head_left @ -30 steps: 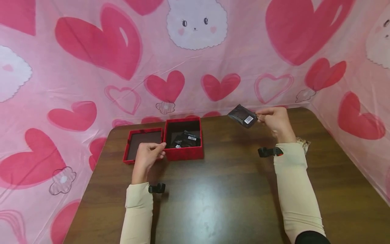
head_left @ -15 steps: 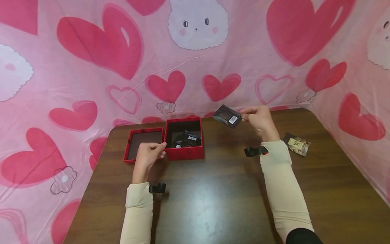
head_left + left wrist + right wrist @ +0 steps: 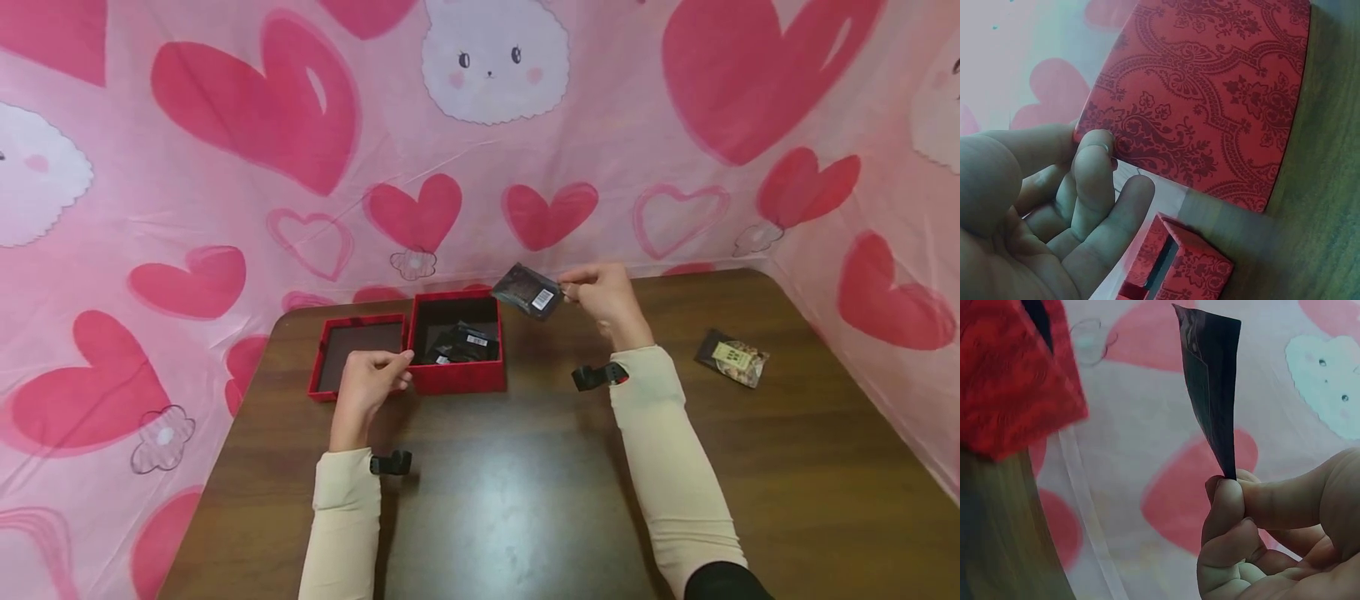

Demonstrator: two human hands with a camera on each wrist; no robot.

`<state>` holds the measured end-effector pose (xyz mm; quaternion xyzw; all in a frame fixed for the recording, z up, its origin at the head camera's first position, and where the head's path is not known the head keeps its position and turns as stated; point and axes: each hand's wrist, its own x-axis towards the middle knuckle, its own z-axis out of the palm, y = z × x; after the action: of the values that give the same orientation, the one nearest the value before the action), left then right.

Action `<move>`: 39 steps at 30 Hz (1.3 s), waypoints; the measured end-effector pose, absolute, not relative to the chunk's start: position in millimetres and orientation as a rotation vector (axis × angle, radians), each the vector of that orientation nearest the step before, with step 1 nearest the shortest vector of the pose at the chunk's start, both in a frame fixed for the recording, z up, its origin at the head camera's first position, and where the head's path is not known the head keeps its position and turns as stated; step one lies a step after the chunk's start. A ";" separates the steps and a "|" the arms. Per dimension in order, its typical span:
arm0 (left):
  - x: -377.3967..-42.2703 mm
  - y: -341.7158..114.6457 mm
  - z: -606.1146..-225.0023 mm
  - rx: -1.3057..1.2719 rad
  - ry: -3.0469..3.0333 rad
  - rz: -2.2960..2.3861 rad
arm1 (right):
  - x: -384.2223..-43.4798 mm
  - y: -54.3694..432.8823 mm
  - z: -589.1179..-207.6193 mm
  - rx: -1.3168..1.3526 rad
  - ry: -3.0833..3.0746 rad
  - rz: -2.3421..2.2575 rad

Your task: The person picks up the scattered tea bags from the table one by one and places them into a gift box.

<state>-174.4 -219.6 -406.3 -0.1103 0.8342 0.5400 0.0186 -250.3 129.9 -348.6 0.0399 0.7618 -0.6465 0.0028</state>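
A black packet (image 3: 528, 292) with a white barcode label is pinched by one edge between the thumb and fingers of my right hand (image 3: 604, 302). It hangs in the air by the right back corner of an open red box (image 3: 459, 379). Several black packets (image 3: 459, 343) lie inside that box. My left hand (image 3: 369, 385) pinches the box's near left corner at the rim; in the left wrist view, thumb and forefinger hold the corner of the red patterned wall (image 3: 1204, 100). The right wrist view shows the held packet (image 3: 1213, 381) nearly edge-on.
To the left of the box lies its shallow red lid (image 3: 360, 333), hollow side up. A packet with a patterned front and pale green label (image 3: 733, 358) rests at the right on the brown wooden table (image 3: 510, 500). A pink heart-patterned cloth (image 3: 480, 167) rises behind the table.
My right hand has moved left with the black packet, from the table's right side up to the box. The patterned packet has come fully into sight. My left hand keeps its hold.
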 end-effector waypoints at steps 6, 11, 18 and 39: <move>-174.5 -220.6 -407.5 -0.350 2.581 1.703 | -253.2 103.7 -347.2 0.065 2.356 -2.056; -175.4 -220.6 -407.6 -0.352 2.575 1.697 | -250.6 81.5 -348.7 0.047 2.359 -2.035; -177.0 -217.9 -408.2 -0.326 2.560 1.735 | -246.8 51.7 -350.2 -0.013 2.375 -1.995; -177.4 -218.0 -411.4 -0.340 2.576 1.715 | -247.9 66.4 -377.2 -0.005 2.317 -1.915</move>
<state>-177.4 -218.0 -411.4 -0.1091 0.8273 0.5508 0.0143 -247.9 66.4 -377.2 -0.0018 0.7689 -0.6357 0.0678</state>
